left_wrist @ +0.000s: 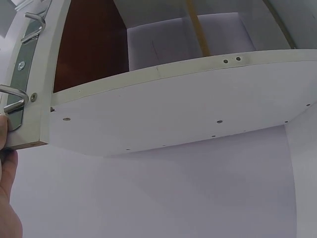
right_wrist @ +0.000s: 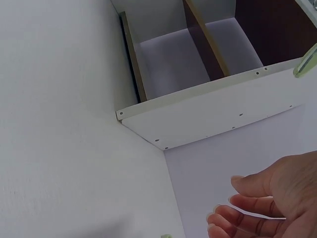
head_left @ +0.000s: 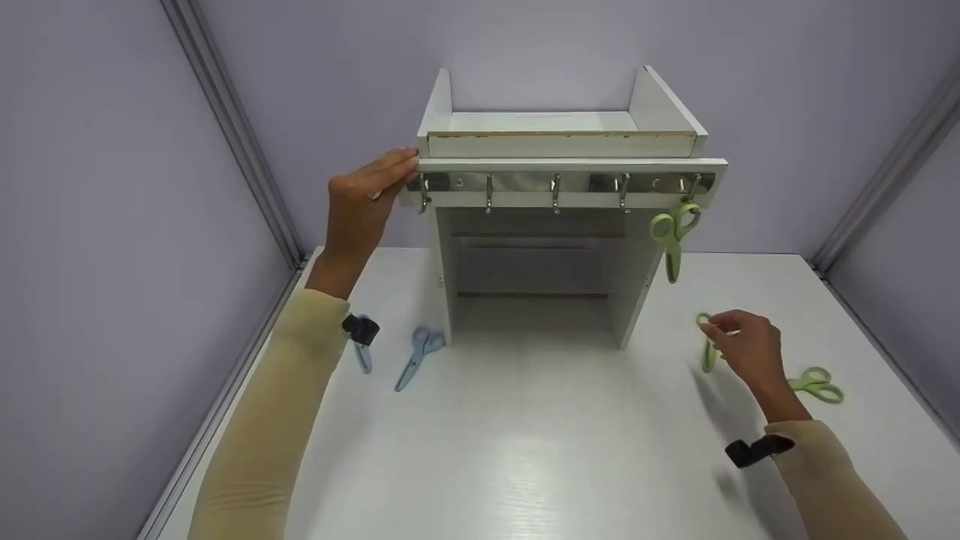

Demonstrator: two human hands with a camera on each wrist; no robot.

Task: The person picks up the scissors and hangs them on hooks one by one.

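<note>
A white shelf unit (head_left: 663, 105) stands at the back of the table, with a metal hook rail (head_left: 525, 182) across its front. My left hand (head_left: 379, 180) rests with fairly straight fingers against the rail board's left end, beside the first hook (left_wrist: 15, 93). My right hand (head_left: 739, 346) hovers low over the table on the right. It pinches the handle of a pair of green scissors (head_left: 708, 356), whose blades hang down. A second green pair (head_left: 673, 232) hangs on the rightmost hook. In the right wrist view the hand (right_wrist: 270, 206) shows curled fingers below the unit's side panel (right_wrist: 213, 116).
A third green pair of scissors (head_left: 816, 384) lies on the white table (head_left: 525, 450) to the right of my right hand. A blue pair (head_left: 418, 354) lies left of the unit, another blue pair (head_left: 363, 358) partly behind my left wrist. Purple walls close in on three sides.
</note>
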